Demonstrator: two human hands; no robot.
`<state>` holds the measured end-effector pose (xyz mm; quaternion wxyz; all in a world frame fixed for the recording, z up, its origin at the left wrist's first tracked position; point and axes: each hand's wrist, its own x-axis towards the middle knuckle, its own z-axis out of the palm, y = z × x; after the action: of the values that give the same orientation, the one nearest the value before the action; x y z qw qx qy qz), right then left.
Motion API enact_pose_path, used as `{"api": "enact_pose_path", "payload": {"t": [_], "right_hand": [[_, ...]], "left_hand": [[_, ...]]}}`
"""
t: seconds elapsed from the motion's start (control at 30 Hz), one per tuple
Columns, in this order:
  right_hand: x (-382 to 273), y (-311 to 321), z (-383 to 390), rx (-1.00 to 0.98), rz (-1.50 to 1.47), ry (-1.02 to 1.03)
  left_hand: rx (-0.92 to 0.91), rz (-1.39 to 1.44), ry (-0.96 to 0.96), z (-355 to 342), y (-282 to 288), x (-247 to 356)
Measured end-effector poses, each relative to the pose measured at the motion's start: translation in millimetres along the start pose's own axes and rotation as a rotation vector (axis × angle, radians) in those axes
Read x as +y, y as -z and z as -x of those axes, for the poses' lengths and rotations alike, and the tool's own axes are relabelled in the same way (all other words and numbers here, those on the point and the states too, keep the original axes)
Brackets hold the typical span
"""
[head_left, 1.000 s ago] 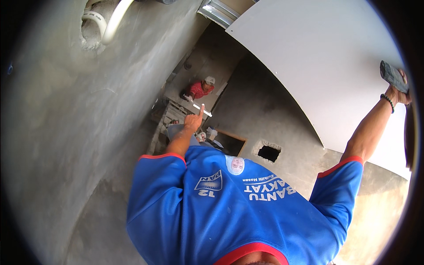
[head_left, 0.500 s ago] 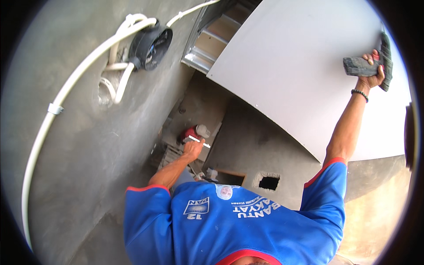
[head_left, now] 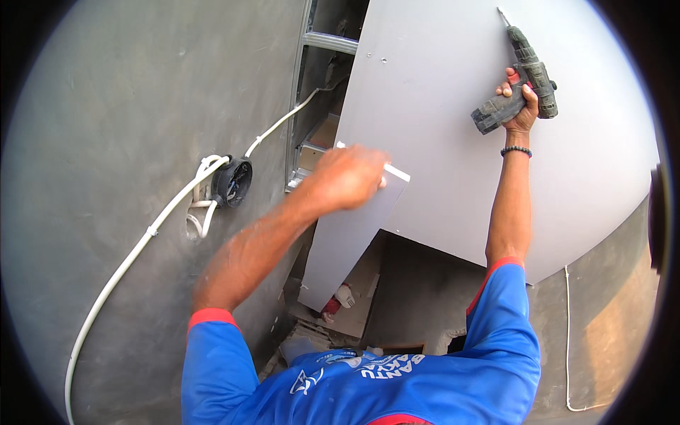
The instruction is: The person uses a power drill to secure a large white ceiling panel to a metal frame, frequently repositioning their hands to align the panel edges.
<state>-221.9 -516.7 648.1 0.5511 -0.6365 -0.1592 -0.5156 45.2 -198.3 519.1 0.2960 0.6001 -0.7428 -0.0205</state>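
My left hand (head_left: 347, 180), smeared by motion, grips the white upper edge of a narrow pale board (head_left: 350, 244), which hangs down from it. The fingertips wrap over that edge near its right end. At the upper right, my right hand (head_left: 523, 99) is closed around the handle of a dark, dusty cordless drill (head_left: 535, 74). A bit sticks out of the drill's chuck and points up and away. Behind both hands spreads a large smooth whitish panel (head_left: 453, 184), with a few screw heads or small holes near its left edge.
To the left stands a grey plastered wall (head_left: 106, 142) with a white conduit (head_left: 113, 290) and a black round junction box (head_left: 234, 180). Metal framing (head_left: 329, 42) shows beside the panel. Far below, a person in red with a light cap (head_left: 345, 295) is partly hidden by the board.
My left hand has risen from low down to the panel's left edge, bringing the narrow board up. My right hand and the drill have shifted left in view, and the drill now tilts the other way.
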Motion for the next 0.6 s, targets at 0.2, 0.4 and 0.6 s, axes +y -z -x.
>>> {"api": "enact_pose_path", "payload": {"t": [0.2,0.4,0.6], "right_hand": [[-10.4,-3.5,4.0,0.047,0.009,0.006],[4.8,-29.5,0.7,0.098,-0.045,0.046],[-3.3,-32.8,7.3,0.108,-0.101,0.091]], "left_hand": [[-0.022,-0.198,-0.009,-109.6,142.9,80.3],[-0.558,-0.198,0.35,-266.2,278.6,105.3],[-0.089,-0.403,0.318,-253.1,304.1,123.0]]}}
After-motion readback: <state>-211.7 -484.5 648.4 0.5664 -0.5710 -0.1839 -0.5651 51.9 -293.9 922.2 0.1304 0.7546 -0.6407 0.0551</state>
